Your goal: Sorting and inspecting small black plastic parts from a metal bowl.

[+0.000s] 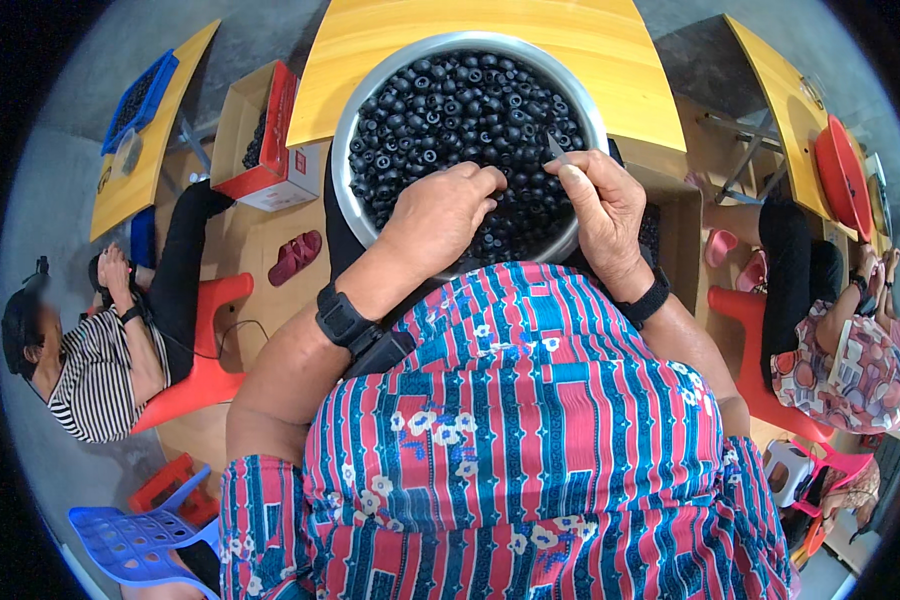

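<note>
A wide metal bowl [342, 170] sits before me, filled with small black round pieces [450, 110], many showing a ring-like hole. My left hand [450, 212] reaches over the bowl's near part, its fingers bent and bunched against the pieces. Whatever those fingertips pinch is hidden by the fingers. Above the bowl's right side, my right hand [606, 205] is closed on a small thin pointed blade [558, 150], whose tip points up and away from me. The two hands are apart.
A yellow table [630, 60] is under the bowl's far part. Left stand a red-and-white carton [280, 185] and dark red slippers [295, 257]. Seated people work at either side, by a left table [160, 150] and a right table [785, 110] with a red basin [840, 175].
</note>
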`<state>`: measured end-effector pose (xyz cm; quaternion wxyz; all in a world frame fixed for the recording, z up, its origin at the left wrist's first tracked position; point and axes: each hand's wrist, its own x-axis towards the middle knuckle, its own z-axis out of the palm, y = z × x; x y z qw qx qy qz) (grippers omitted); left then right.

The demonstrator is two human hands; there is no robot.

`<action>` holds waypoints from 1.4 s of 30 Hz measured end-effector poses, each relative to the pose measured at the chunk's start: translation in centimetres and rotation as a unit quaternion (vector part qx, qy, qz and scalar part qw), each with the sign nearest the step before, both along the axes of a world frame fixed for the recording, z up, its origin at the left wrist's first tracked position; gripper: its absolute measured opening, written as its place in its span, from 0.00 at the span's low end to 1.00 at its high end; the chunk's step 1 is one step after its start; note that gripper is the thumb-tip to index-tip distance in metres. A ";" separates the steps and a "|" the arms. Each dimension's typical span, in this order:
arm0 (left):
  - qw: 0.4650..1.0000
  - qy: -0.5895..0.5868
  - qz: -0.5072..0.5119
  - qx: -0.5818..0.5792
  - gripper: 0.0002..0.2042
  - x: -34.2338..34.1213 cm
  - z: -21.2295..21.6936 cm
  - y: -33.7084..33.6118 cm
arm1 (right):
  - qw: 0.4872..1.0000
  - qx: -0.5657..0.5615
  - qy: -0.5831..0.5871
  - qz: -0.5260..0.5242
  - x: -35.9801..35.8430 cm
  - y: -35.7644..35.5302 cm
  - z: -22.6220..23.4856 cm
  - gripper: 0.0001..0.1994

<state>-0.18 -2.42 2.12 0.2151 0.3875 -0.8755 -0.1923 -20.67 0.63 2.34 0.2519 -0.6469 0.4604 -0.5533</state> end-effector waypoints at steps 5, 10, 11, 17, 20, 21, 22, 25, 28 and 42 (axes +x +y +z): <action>0.996 -0.081 0.013 -0.021 0.09 -0.8 0.4 0.0 | 1.000 0.006 0.000 0.008 0.0 0.0 0.1 0.05; 0.990 -0.131 0.022 -0.045 0.07 -1.2 0.3 -0.1 | 1.000 0.011 0.003 0.008 0.0 -0.1 0.0 0.06; 0.990 -0.135 0.022 -0.046 0.07 -1.3 0.1 -0.2 | 1.000 0.009 0.005 0.008 0.0 -0.1 0.0 0.06; 0.994 -0.104 0.018 -0.041 0.06 -1.1 0.0 -0.5 | 0.999 0.033 0.016 0.006 0.0 0.0 0.2 0.06; 0.999 -0.018 0.011 -0.035 0.07 -0.5 -0.9 -0.5 | 0.999 0.034 0.007 0.015 0.0 -0.1 0.1 0.07; 0.999 0.018 0.008 -0.033 0.07 -0.4 -0.9 -0.6 | 0.999 0.042 0.002 0.021 0.0 -0.1 0.1 0.07; 0.995 0.084 0.014 0.047 0.07 -0.1 -0.9 -0.7 | 0.998 0.050 -0.003 0.028 0.0 0.0 0.2 0.07; 0.887 0.275 0.033 0.370 0.08 0.7 0.7 -0.1 | 0.996 0.060 -0.032 0.060 0.0 -0.2 0.0 0.08; 0.686 0.449 0.014 0.573 0.09 1.2 -0.1 0.8 | 0.991 0.069 -0.051 0.107 0.5 0.0 0.1 0.10; 0.561 0.506 -0.038 0.654 0.10 0.7 -1.7 2.1 | 0.982 0.092 0.016 0.164 1.0 0.0 -0.3 0.15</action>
